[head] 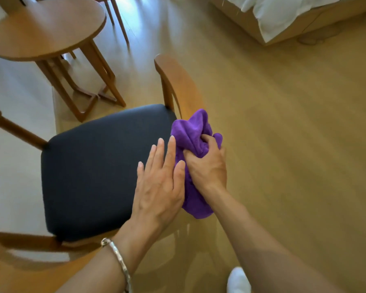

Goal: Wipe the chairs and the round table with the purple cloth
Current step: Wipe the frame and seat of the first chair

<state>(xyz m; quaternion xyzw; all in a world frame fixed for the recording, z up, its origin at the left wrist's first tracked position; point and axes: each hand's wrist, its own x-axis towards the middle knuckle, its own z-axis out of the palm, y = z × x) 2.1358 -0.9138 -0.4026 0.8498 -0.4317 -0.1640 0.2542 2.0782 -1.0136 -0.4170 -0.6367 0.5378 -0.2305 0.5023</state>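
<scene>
Head: purple cloth (191,130) bunched through right hand (207,166) grip; left hand (159,187) spread, touching cloth.

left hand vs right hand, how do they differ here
The left hand has straight fingers and holds nothing; the right hand grips the purple cloth. The left wrist wears a silver bracelet; the right wrist is bare. Both are at the edge of the black chair seat.

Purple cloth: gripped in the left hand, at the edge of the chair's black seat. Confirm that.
Wrong hand. The head view shows the purple cloth gripped in the right hand, at the edge of the chair's black seat; the left hand lies open beside it.
</scene>
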